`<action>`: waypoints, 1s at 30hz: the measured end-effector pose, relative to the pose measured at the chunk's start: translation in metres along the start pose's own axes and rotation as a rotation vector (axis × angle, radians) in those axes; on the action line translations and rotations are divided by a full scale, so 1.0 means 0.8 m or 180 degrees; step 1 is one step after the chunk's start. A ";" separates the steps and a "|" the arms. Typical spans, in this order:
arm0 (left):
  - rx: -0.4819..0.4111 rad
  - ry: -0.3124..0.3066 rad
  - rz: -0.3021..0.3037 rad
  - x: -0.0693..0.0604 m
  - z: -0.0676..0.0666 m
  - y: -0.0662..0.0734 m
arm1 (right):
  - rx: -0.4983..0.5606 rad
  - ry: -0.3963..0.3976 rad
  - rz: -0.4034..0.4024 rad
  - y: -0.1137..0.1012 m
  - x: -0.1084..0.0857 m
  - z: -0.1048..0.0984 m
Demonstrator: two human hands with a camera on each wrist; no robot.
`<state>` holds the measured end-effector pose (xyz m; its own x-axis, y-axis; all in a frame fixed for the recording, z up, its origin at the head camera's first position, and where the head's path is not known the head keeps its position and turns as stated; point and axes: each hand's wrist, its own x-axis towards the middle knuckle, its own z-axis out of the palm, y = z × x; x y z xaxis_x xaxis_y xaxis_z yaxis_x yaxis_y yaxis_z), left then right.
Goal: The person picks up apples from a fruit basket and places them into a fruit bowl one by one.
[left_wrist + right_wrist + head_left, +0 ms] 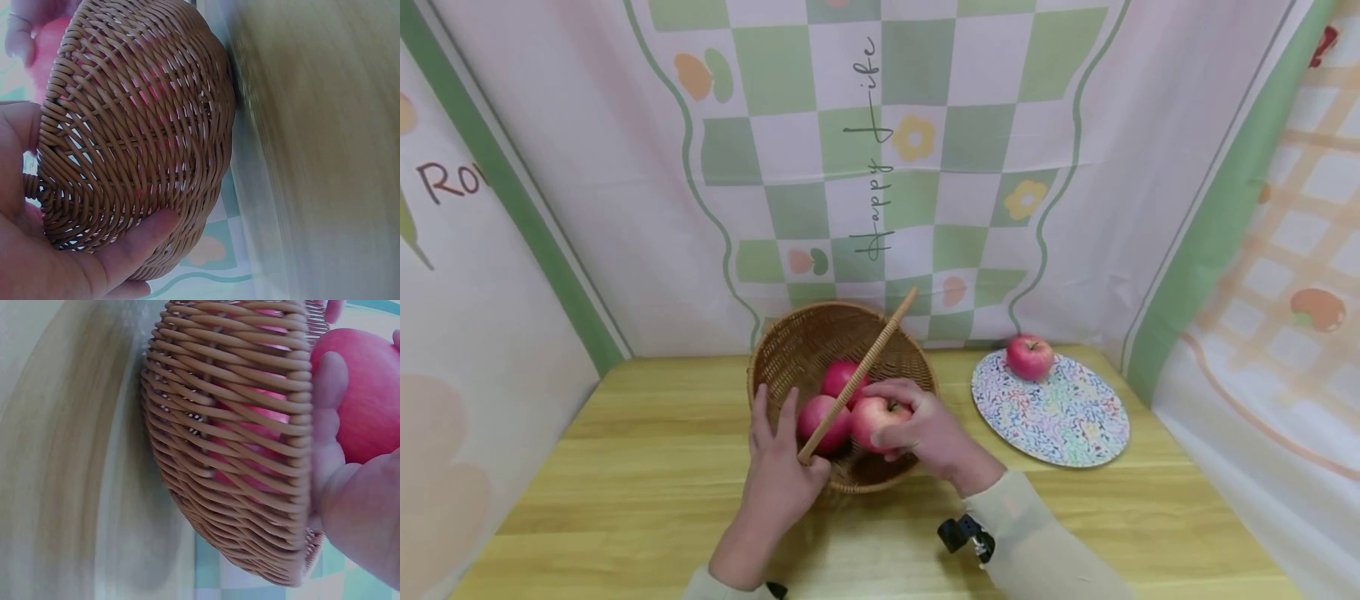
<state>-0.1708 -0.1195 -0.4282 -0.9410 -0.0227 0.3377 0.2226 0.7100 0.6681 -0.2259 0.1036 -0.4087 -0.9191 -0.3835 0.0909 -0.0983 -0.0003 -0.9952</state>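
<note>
A brown wicker basket [917, 357] with a thin arched handle [880, 343] stands on the table. My left hand [781, 475] holds its near-left rim by the handle's base; in the left wrist view, one finger [139, 242] lies along the woven outer wall. At the basket's right side my right hand [928, 429] grips an apple [880, 423], fingers over the top and thumb in front. In the right wrist view this apple [369, 394] shows at rim height. Two more red apples, one nearer [822, 423] and one farther back [842, 379], lie inside the basket, partly behind the handle.
To the right of the basket lies a round plate [1060, 425] with a multicoloured speckled pattern. One red apple [1030, 358] sits near its back edge. Printed cloth [917, 67] hangs behind the wooden table [647, 475] and along both sides.
</note>
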 end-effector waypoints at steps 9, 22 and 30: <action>-0.0015 -0.0038 -0.0008 0.001 -0.001 0.002 | 0.0247 0.0148 0.0183 -0.025 -0.026 -0.033; -0.0026 -0.0071 -0.0083 0.000 -0.004 0.001 | -0.0260 0.0625 0.0402 -0.042 -0.066 -0.135; 0.0004 -0.0101 -0.0121 0.002 -0.005 0.002 | -0.0392 0.1002 0.0565 -0.023 -0.090 -0.218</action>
<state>-0.1708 -0.1209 -0.4242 -0.9563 -0.0273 0.2910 0.1865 0.7098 0.6793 -0.2241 0.2923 -0.3902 -0.9963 -0.0650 -0.0564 0.0454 0.1591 -0.9862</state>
